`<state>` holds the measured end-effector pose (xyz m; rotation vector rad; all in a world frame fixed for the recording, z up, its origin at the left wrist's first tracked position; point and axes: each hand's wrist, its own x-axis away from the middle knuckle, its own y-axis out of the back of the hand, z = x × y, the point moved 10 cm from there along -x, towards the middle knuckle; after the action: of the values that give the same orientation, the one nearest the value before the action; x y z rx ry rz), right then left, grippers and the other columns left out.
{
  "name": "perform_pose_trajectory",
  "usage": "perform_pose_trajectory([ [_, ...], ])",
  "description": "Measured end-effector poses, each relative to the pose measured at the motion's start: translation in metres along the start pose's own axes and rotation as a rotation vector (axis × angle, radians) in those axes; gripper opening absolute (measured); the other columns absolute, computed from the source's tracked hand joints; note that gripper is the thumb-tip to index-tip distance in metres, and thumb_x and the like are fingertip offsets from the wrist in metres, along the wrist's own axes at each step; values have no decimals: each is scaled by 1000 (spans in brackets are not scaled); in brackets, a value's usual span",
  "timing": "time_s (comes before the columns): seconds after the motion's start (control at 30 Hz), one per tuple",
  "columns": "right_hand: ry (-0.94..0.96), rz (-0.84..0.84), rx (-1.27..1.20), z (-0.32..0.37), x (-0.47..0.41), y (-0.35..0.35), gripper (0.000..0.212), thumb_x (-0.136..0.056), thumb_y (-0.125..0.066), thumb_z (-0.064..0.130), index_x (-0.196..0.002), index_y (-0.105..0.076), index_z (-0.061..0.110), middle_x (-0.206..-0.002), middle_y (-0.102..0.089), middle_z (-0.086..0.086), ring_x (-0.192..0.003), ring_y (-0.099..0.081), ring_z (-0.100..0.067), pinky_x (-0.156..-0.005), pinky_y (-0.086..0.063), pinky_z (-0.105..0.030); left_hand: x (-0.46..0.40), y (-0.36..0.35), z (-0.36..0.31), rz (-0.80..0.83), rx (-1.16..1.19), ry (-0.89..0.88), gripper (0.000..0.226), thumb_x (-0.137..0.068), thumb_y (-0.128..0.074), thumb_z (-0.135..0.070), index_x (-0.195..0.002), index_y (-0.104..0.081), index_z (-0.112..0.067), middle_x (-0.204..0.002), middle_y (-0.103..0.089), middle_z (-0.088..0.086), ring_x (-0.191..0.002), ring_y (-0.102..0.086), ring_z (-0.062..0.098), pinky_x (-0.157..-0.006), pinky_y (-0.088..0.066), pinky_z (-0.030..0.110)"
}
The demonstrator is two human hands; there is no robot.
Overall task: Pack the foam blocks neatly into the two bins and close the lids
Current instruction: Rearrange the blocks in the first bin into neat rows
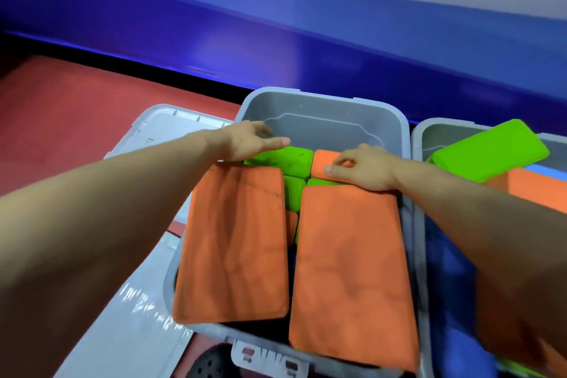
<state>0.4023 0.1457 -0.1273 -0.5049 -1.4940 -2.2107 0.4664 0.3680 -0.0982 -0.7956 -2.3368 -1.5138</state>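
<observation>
A grey bin [322, 107] stands in front of me, filled with foam blocks. Two large orange blocks [236, 242] [349, 270] lie flat on top, side by side. Behind them sit green blocks [285, 159] and a small orange block [322, 164]. My left hand [248, 141] hovers with fingers relaxed over the far end of the left orange block and the green block. My right hand [365, 167] rests on the small orange block with its fingers curled over the top. A second grey bin [429, 135] at the right holds a tilted green block [491, 150] and an orange block [534, 187].
A grey lid [165, 129] lies flat on the red floor mat [76, 113] left of the first bin. Another grey lid surface [135, 316] lies at the lower left. A blue wall [306, 40] runs behind the bins. A latch [260, 359] shows at the bin's near edge.
</observation>
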Motion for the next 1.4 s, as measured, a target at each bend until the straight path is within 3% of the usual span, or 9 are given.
perform_pose_trajectory([
  [0.07, 80, 74, -62, 17, 23, -8, 53, -87, -50, 74, -117, -68, 34, -126, -64, 5, -120, -57, -18, -108, -41, -34, 21, -7, 7, 119, -47, 3, 77, -81, -56, -81, -134, -62, -25, -138, -60, -4, -126, -56, 19, -113, -39, 35],
  [0.13, 99, 136, 10, 25, 44, -18, 57, -84, -56, 74, -118, -67, 30, -120, -65, 8, -114, -59, -16, -105, -44, -34, 42, -16, 17, 213, -185, 57, 84, -77, -59, -83, -137, -59, -25, -142, -58, -2, -127, -57, 21, -114, -40, 41],
  [0.23, 43, 116, 75, 18, 66, -14, 68, -76, -63, 77, -124, -59, 28, -124, -62, 4, -111, -57, -19, -101, -45, -34, 61, -13, 22, 190, -275, 87, 97, -70, -69, -81, -147, -48, -25, -147, -55, 0, -129, -55, 25, -113, -41, 42],
  [0.43, -41, 57, -11, 4, 110, 16, 66, -77, -66, 73, -124, -49, 30, -123, -60, 1, -105, -59, -19, -96, -47, -33, 100, 9, -17, 191, -320, 58, 89, -74, -76, -69, -145, -39, -31, -136, -60, 1, -119, -59, 27, -107, -46, 43],
  [0.5, -9, -8, -47, 16, 123, 40, 60, -77, -69, 71, -116, -49, 30, -115, -63, 1, -100, -62, -19, -91, -49, -33, 112, 18, -30, 165, -350, 35, 86, -74, -77, -67, -141, -40, -28, -128, -62, 2, -112, -59, 28, -102, -47, 41],
  [0.6, 46, -171, 22, 44, 138, 94, 58, -79, -70, 67, -116, -46, 29, -112, -64, 1, -97, -61, -21, -87, -49, -37, 125, 28, -36, 120, -340, 29, 97, -68, -79, -71, -142, -39, -24, -141, -57, 6, -121, -57, 31, -105, -45, 41],
  [0.9, 225, -786, 414, 108, 141, 195, 62, -80, -70, 61, -130, -45, 33, -130, -54, 0, -119, -51, -26, -102, -33, -47, 139, 102, -68, -152, -358, -74, 102, -61, -75, -81, -144, -45, -29, -136, -54, 8, -128, -44, 32, -105, -39, 41],
  [1.13, 281, -844, 361, 90, 107, 184, 62, -80, -77, 49, -131, -47, 31, -135, -51, 5, -127, -48, -21, -109, -28, -44, 117, 91, -66, -291, -378, -138, 104, -57, -73, -84, -141, -42, -33, -130, -50, 6, -126, -39, 29, -106, -41, 50],
  [1.4, 235, -863, 331, 73, 61, 156, 61, -81, -77, 49, -132, -48, 31, -134, -52, 4, -127, -48, -22, -108, -32, -44, 82, 92, -69, -224, -394, -100, 105, -56, -74, -85, -143, -42, -34, -130, -49, 4, -128, -38, 27, -105, -42, 50],
])
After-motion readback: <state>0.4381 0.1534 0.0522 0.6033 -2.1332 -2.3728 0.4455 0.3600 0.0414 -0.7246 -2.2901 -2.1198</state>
